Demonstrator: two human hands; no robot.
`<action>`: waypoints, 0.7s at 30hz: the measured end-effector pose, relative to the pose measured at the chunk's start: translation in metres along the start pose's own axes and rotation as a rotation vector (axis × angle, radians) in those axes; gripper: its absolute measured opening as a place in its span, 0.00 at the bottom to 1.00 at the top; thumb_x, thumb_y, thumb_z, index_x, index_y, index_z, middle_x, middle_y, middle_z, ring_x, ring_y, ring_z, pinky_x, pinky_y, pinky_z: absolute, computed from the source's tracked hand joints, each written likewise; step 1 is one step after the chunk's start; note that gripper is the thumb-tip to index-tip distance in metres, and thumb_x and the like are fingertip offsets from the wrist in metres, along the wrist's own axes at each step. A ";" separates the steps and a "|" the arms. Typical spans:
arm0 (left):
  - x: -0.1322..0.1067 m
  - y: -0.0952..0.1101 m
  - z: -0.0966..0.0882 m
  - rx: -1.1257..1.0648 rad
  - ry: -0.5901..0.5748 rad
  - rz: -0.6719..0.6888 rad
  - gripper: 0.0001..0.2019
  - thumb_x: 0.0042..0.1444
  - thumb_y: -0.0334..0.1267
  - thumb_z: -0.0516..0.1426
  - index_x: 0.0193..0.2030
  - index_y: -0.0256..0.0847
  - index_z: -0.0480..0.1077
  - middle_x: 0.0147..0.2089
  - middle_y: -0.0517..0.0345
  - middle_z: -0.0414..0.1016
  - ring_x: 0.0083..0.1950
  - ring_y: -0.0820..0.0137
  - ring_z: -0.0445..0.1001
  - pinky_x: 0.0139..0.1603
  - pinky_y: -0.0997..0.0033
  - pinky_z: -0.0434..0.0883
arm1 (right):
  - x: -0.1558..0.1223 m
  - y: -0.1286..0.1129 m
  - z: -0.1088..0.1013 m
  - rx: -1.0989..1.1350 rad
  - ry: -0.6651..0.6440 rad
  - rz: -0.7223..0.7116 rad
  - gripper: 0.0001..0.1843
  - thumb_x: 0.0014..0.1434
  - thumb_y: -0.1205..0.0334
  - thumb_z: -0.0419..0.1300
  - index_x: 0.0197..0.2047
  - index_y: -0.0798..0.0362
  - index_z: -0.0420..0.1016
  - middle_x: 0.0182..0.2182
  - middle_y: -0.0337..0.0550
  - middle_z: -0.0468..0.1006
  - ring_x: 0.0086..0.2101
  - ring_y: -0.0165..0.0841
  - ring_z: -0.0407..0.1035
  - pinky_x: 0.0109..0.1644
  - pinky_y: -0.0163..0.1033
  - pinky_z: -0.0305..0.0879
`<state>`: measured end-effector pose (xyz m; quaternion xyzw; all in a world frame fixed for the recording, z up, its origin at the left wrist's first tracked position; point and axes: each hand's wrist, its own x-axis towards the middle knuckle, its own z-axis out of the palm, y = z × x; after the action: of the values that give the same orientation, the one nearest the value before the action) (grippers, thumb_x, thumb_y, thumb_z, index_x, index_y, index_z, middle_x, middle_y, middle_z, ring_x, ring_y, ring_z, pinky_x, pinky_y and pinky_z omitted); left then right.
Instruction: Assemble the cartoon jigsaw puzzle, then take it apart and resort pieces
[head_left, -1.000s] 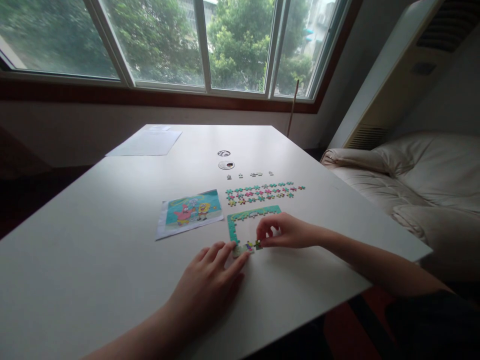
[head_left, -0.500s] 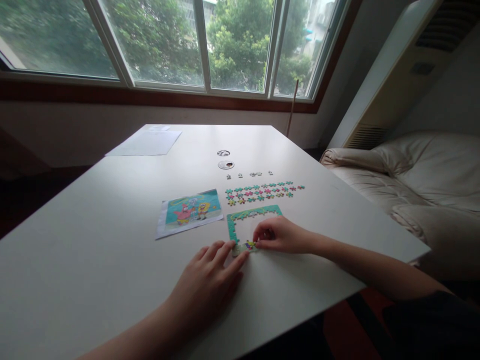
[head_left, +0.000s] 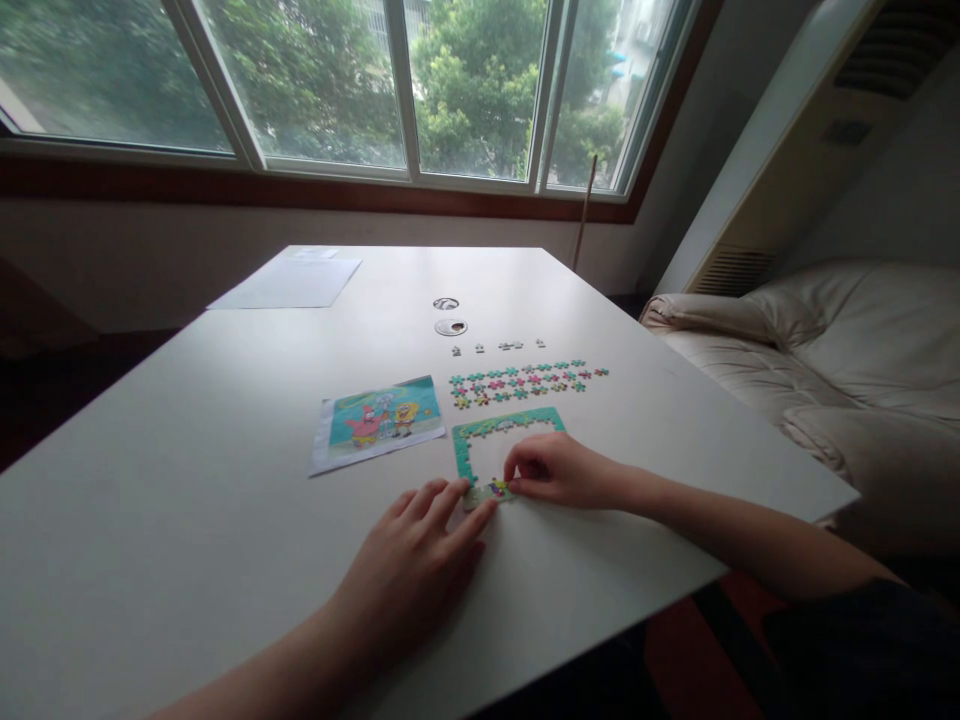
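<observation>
A partly built jigsaw frame (head_left: pixel 480 436) with a teal border lies on the white table (head_left: pixel 225 450). My left hand (head_left: pixel 412 565) lies flat with spread fingers, its fingertips pressing the frame's bottom left corner. My right hand (head_left: pixel 559 470) is curled in a pinch at the frame's bottom edge, its fingertips on a small puzzle piece (head_left: pixel 499 489) there. A cartoon reference picture (head_left: pixel 379 423) lies just left of the frame. Rows of loose coloured pieces (head_left: pixel 525 382) are laid out behind the frame.
A few grey pieces (head_left: pixel 499 347) and two small round objects (head_left: pixel 450 316) sit further back. A sheet of paper (head_left: pixel 289 282) lies at the table's far left. A cushioned sofa (head_left: pixel 825 350) stands right of the table. Windows run along the back wall.
My right hand has slid left along the frame's bottom edge with the piece, closing the gap to the corner pieces. My left hand has stayed put.
</observation>
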<state>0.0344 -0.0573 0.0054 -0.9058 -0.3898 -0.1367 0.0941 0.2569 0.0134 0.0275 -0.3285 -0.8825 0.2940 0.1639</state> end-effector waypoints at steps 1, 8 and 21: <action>0.000 0.000 0.000 0.003 0.002 0.003 0.17 0.59 0.36 0.49 0.55 0.48 0.64 0.51 0.48 0.68 0.49 0.59 0.66 0.44 0.57 0.67 | 0.000 0.000 0.000 -0.012 0.006 -0.008 0.04 0.52 0.67 0.57 0.33 0.54 0.73 0.22 0.35 0.67 0.23 0.24 0.59 0.28 0.29 0.55; 0.000 0.000 -0.002 -0.006 -0.028 -0.001 0.17 0.58 0.35 0.50 0.55 0.48 0.64 0.51 0.47 0.68 0.49 0.57 0.66 0.43 0.55 0.68 | 0.001 -0.001 -0.001 -0.067 0.027 -0.012 0.03 0.52 0.67 0.58 0.31 0.55 0.73 0.21 0.35 0.67 0.24 0.24 0.59 0.29 0.30 0.55; 0.002 0.001 -0.002 0.001 -0.030 -0.002 0.17 0.58 0.34 0.50 0.54 0.46 0.65 0.51 0.46 0.68 0.49 0.57 0.67 0.43 0.55 0.68 | 0.001 -0.001 0.002 -0.136 0.045 -0.072 0.03 0.52 0.66 0.59 0.28 0.54 0.73 0.22 0.37 0.70 0.25 0.25 0.63 0.31 0.31 0.58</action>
<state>0.0358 -0.0571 0.0078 -0.9073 -0.3922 -0.1231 0.0888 0.2545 0.0123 0.0268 -0.3134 -0.9077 0.2198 0.1717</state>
